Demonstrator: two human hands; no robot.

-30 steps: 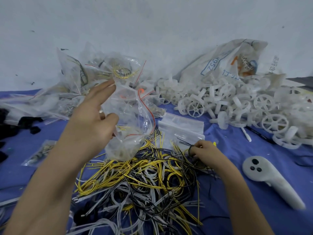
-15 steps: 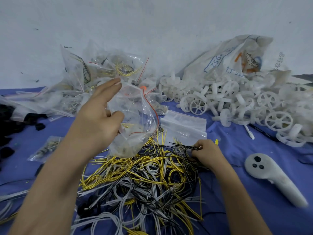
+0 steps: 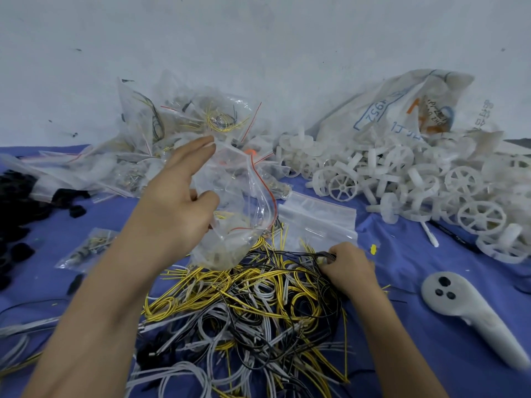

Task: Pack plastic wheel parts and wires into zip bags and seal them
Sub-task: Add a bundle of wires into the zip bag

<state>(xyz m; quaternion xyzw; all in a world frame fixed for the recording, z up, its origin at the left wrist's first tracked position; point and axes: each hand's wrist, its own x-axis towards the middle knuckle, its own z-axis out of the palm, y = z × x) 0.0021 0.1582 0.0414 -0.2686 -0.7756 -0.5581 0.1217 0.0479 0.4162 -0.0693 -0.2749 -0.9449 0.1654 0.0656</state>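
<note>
Presently, one left hand [image 3: 172,202] is pinching one zip bag [image 3: 241,193] above the single wire pile [image 3: 244,308]; one right hand [image 3: 349,267] is gripping black wires [image 3: 311,255] at its far edge; one wheel heap [image 3: 416,179] is lying far right.

Blue cloth [image 3: 402,317] carries tangled wires [image 3: 253,305], white wheels [image 3: 416,185], zip bags [image 3: 319,222], a controller [image 3: 471,311].

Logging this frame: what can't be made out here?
Head view only.
The zip bag held by the left hand: contents blurred behind crinkled plastic.
The right hand gripping black wires: fingertips hidden behind its own knuckles.
Print on the sack: creased, too small to read.
The black parts at the left edge: cut off, dark, unidentifiable.
</note>
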